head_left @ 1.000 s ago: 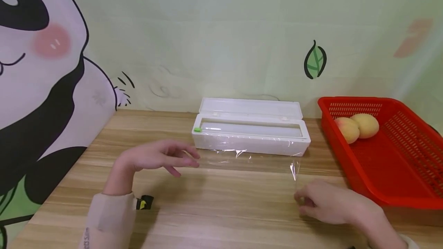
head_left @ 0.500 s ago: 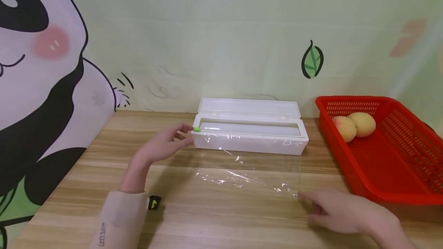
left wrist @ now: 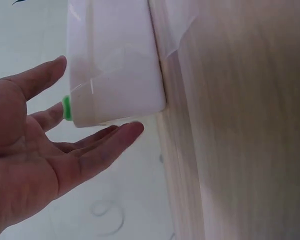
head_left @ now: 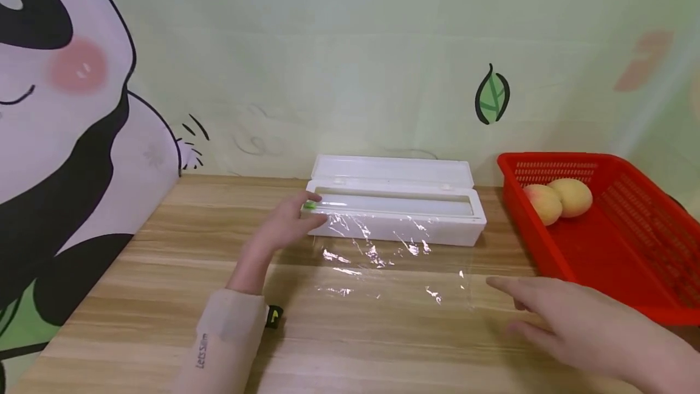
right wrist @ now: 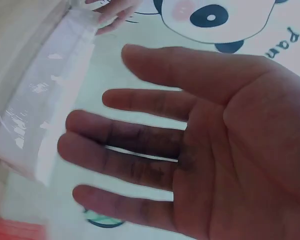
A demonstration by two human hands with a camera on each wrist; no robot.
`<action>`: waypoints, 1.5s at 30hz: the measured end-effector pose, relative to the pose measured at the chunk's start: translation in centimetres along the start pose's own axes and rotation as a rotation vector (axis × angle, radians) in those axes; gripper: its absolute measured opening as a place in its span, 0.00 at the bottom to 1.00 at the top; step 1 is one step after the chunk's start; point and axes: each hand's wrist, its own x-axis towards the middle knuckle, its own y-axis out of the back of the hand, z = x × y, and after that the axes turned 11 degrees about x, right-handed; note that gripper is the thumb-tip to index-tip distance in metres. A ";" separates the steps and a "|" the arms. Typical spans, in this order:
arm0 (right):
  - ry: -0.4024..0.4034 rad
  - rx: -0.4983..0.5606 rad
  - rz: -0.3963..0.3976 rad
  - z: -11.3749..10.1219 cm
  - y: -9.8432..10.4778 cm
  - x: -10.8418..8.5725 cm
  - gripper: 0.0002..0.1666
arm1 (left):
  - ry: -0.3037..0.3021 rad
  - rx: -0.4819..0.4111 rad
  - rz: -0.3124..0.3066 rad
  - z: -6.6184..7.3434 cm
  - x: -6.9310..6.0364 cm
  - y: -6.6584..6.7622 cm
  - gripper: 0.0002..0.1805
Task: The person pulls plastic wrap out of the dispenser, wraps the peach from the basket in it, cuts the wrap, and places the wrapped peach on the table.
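Observation:
A white cling film dispenser box (head_left: 462, 233) stands with its lid (head_left: 391, 169) raised, a pale roll (head_left: 394, 204) inside. Clear cling film (head_left: 377, 260) hangs over its front and spreads onto the table, wrinkled and shiny. My left hand (head_left: 284, 224) is at the box's left end, fingers spread around the corner. In the left wrist view, one fingertip of it is at the green slider (left wrist: 67, 108); whether it presses is hard to tell. My right hand (head_left: 579, 321), off the film's right edge, has its fingers extended and palm (right wrist: 250, 150) bare.
A red plastic basket (head_left: 563, 260) with two peaches (head_left: 571, 197) stands on the right. The wooden table (head_left: 355, 351) meets a wall cloth (head_left: 273, 78) printed with a panda and leaves. A small black-and-yellow tag (head_left: 274, 317) sits by the left sleeve.
My left hand has moved right and forward to the slider end of the box. My right hand has let go of the film and drawn away; the film has sunk onto the table.

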 end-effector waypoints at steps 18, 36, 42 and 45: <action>-0.074 -0.211 0.206 0.9 6.9 0.6 0.32 | 0.137 0.117 0.065 1.4 1.3 -1.8 0.34; -0.113 -0.134 0.196 10.2 12.4 6.2 0.19 | 0.178 0.203 0.059 2.2 1.8 -2.4 0.34; -0.141 -0.076 0.176 12.3 12.4 7.4 0.23 | 0.188 0.218 0.058 2.1 2.0 -2.8 0.35; -0.172 -0.037 0.153 13.3 12.2 7.9 0.27 | 0.191 0.221 0.059 2.1 2.0 -2.9 0.35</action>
